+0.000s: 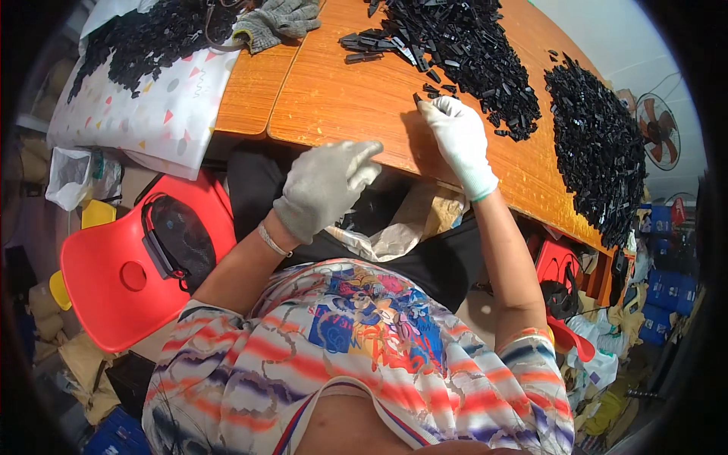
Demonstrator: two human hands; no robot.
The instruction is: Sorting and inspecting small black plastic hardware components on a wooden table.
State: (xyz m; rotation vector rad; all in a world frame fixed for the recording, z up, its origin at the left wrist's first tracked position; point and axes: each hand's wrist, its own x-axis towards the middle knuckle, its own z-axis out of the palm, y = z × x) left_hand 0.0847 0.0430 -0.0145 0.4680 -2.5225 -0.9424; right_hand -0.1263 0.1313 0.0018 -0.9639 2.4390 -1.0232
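My right hand (461, 144), in a white glove, is over the front of the wooden table (334, 98). Its thumb and fingertips pinch a small black plastic piece (418, 98), mostly covered by the glove. Just beyond lies a large heap of black plastic pieces (478, 53). My left hand (326, 188), gloved in grey, hovers at the table's front edge with its fingers partly bent and apart, and nothing shows in it. Below, between my hands, a whitish bag (390, 236) gapes at my lap with dark contents.
More black pieces form a heap (595, 144) at the right and another (155, 45) on a patterned sheet (171, 114) at the left. A spare grey glove (280, 23) lies at the back. A red chair (114, 258) stands left, a fan (657, 130) far right.
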